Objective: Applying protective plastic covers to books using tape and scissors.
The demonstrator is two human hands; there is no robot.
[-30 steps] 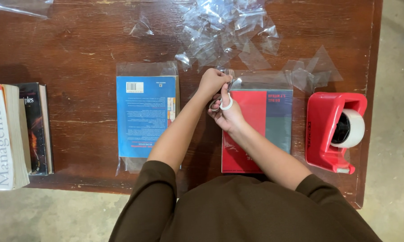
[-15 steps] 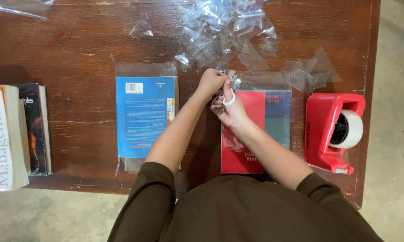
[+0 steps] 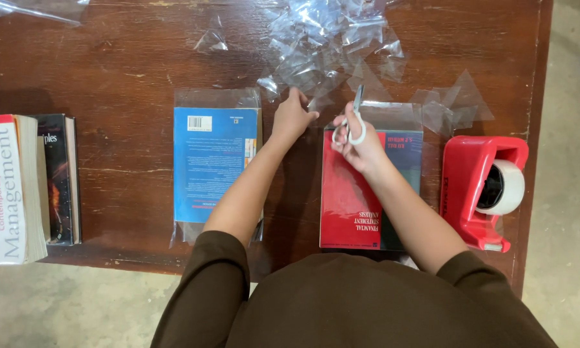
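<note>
The right hand [image 3: 361, 142] has its fingers hooked through the white loops of a small pair of scissors [image 3: 353, 119], blades pointing to the far side and seemingly closed, over the far edge of the red book [image 3: 354, 193], which lies in a clear plastic sleeve [image 3: 393, 116] on the bench [image 3: 129, 71] just in front of the person. The left hand [image 3: 293, 116] rests flat, fingers spread and holding nothing, on the bare wood between that book and a blue book [image 3: 216, 161], also sleeved, to its left. Beyond both hands lies a heap of clear plastic scraps [image 3: 328, 38]; at the right stands a red tape dispenser [image 3: 483, 187], and at the left edge two more books [image 3: 26, 187]. The risk, as I judge it, is that with the left hand off the sleeve the slick film could slip or bunch under the blades and the cut wander, or nick the cover beneath. Loose scraps could also drift onto the work and be mistaken for the sleeve's edge. The blade tips are hard to make out against the plastic, the sleeve's edges barely show, and the near end of the red book is hidden by the person's body.
</note>
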